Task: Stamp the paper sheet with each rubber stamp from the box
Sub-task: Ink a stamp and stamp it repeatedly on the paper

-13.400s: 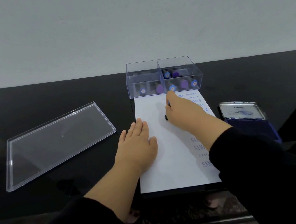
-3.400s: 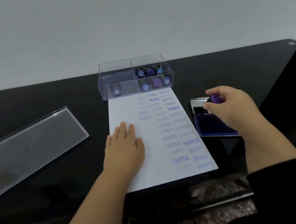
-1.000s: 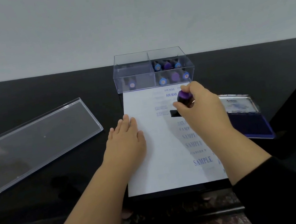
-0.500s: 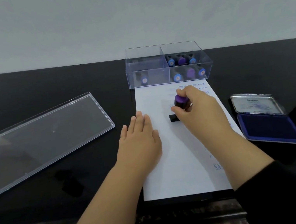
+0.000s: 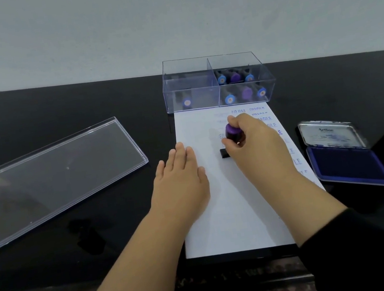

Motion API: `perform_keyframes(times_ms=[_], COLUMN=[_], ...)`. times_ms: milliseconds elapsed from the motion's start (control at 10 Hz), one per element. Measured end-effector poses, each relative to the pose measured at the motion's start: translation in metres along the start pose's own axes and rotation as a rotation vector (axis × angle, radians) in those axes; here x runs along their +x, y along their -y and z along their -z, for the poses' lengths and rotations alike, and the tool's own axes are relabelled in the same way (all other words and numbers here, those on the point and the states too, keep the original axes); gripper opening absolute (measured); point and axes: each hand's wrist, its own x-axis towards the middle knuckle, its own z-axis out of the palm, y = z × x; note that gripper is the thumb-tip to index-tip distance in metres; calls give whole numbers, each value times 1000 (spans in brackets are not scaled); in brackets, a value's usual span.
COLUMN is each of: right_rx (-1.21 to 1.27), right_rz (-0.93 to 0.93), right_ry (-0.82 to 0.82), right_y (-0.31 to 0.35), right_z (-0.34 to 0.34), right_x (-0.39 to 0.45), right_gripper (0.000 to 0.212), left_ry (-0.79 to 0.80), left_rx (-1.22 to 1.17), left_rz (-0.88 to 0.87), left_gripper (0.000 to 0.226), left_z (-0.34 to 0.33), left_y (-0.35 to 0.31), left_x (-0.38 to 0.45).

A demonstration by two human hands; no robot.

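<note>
Gripping a purple-knobbed black rubber stamp (image 5: 232, 136), the right hand (image 5: 258, 144) presses its base onto the white paper sheet (image 5: 232, 214), which runs from the black table's (image 5: 55, 111) near edge to the clear plastic compartment box (image 5: 215, 80) of blue- and purple-knobbed stamps (image 5: 235, 78). The left hand (image 5: 179, 185) lies flat, fingers straight, on the sheet's left edge. A blue ink pad (image 5: 347, 166) lies open beside the sheet's right edge; a clear lid (image 5: 60, 176) lies towards the left edge.

I read this as an office-style desk setup. A glossy black desk (image 5: 53, 262) runs against a plain pale wall (image 5: 166, 18). On the desk lie a white paper sheet (image 5: 224, 215) stamped AIR MAIL and FRAGILE, an open blue ink pad (image 5: 347, 166) right of it, and a clear box (image 5: 190, 95) of stamps at its far edge.
</note>
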Motion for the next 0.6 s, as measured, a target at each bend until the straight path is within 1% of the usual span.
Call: perform_keyframes(times_ms=[200, 500, 600], right_rx=[-14, -21, -21], right_rz=[-3, 19, 34], right_ry=[-3, -8, -21], right_y=[0, -1, -1], right_z=[-2, -5, -4], right_x=[-1, -1, -2], right_gripper=[26, 30, 25], left_ry=[-4, -1, 5], left_rx=[-5, 6, 8], left_rz=[2, 2, 1], left_gripper=[54, 54, 54], left_z=[-1, -1, 0], left_y=[0, 0, 0], left_x=[0, 1, 1])
